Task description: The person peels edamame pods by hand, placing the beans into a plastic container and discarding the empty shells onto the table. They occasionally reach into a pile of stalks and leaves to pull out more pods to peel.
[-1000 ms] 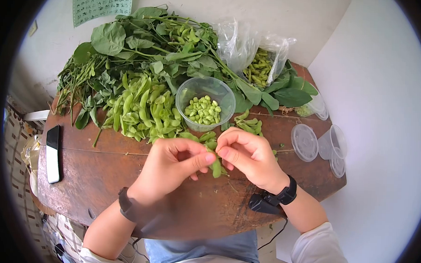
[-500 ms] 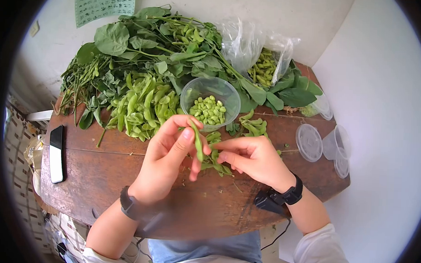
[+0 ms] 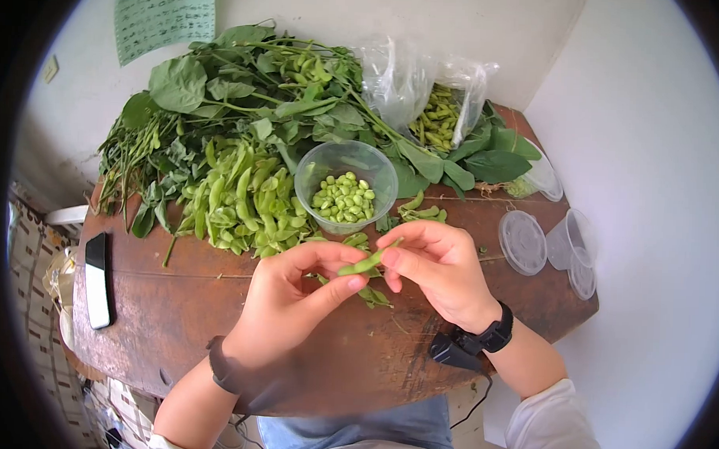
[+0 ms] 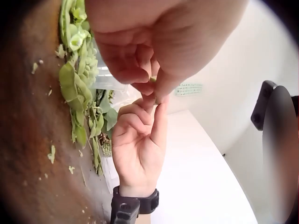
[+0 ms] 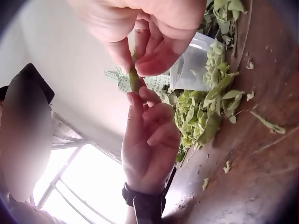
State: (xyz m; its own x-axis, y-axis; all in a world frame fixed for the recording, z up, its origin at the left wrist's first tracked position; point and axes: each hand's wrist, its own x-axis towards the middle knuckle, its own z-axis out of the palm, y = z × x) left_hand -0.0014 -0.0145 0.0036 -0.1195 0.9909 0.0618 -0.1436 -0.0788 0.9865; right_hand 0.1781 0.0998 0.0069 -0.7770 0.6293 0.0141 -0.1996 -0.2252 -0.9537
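A green pod (image 3: 361, 264) lies slantwise between the two hands, in front of the clear tub (image 3: 346, 188) of shelled beans. My left hand (image 3: 290, 297) pinches its lower left end between thumb and fingers. At its other end, the thumb and forefinger of my right hand (image 3: 443, 276) grip it. In the right wrist view the pod (image 5: 134, 80) stands between both sets of fingertips. The left wrist view shows it mostly hidden by fingers. Below the hands lie a few loose pods (image 3: 373, 297).
A heap of pods (image 3: 242, 193) and leafy stalks (image 3: 178, 84) cover the table's back left. A plastic bag of pods (image 3: 438, 116) stands behind the tub. Lids (image 3: 523, 242) and a clear cup (image 3: 569, 236) are at right, a phone (image 3: 98, 283) at left.
My left hand has lowered from near the tub with the pod, which has turned from upright to slanted. My right hand has come to grip the pod's other end.
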